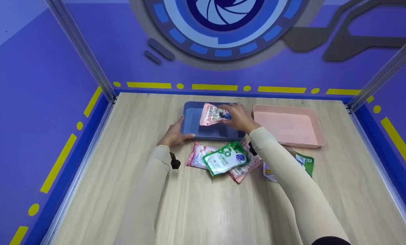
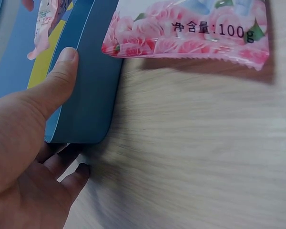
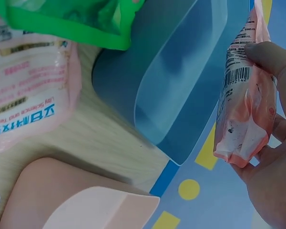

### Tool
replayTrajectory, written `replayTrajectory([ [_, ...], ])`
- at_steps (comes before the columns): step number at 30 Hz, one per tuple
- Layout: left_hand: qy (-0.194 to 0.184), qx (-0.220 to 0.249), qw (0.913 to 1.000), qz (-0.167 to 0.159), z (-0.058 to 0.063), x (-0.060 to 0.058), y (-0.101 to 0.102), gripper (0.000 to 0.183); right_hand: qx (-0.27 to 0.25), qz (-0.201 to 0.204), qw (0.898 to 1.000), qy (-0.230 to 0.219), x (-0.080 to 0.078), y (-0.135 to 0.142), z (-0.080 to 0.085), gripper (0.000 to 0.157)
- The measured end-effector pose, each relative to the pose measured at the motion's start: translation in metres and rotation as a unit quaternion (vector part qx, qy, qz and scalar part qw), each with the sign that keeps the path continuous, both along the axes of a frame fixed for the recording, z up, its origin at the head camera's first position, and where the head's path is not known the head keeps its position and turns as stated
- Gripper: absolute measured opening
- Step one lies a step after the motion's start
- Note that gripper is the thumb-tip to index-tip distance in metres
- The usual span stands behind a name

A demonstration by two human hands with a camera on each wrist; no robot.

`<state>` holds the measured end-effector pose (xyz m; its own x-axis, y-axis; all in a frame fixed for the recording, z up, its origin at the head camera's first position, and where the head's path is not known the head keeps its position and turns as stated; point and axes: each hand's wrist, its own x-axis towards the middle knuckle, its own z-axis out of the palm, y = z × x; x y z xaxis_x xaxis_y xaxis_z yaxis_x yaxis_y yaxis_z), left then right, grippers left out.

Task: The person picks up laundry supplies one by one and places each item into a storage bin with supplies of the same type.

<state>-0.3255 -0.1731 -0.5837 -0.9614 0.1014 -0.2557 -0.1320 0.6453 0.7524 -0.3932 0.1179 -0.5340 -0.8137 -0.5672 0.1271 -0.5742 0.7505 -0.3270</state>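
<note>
Pink printed packet (image 1: 207,115) is pinched in the right hand (image 1: 238,117) above the blue tray (image 1: 192,119); the left hand (image 1: 174,134), thumb spread from fingers, touches the tray's near-left corner. Green-and-white pouch (image 1: 223,160) lies nearby.

- Our head view looks forward and down over the desk (image 1: 216,211), from farthest off.
- At the left wrist, we face the blue tray (image 2: 91,86) up close.
- At the right wrist, we're near it too; all views share it.
</note>
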Motion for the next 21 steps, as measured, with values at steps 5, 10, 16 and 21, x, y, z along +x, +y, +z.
replayTrajectory([
  [5, -0.004, 0.006, 1.0000, 0.006, 0.000, 0.000, 0.000, 0.114, 0.008, -0.016, 1.000, -0.014, -0.002, -0.004, -0.001, 0.059],
  [10, -0.009, 0.013, 0.9998, 0.008, 0.002, 0.000, 0.001, 0.113, 0.013, -0.029, 0.999, -0.024, -0.005, -0.006, -0.002, 0.059],
  [16, -0.002, 0.008, 0.9999, 0.006, 0.001, 0.000, 0.000, 0.112, 0.007, -0.020, 1.000, -0.009, -0.008, -0.006, -0.005, 0.059],
  [21, 0.010, 0.003, 0.9999, -0.002, 0.001, 0.000, 0.000, 0.111, 0.016, -0.019, 1.000, -0.008, -0.012, -0.007, -0.010, 0.057],
])
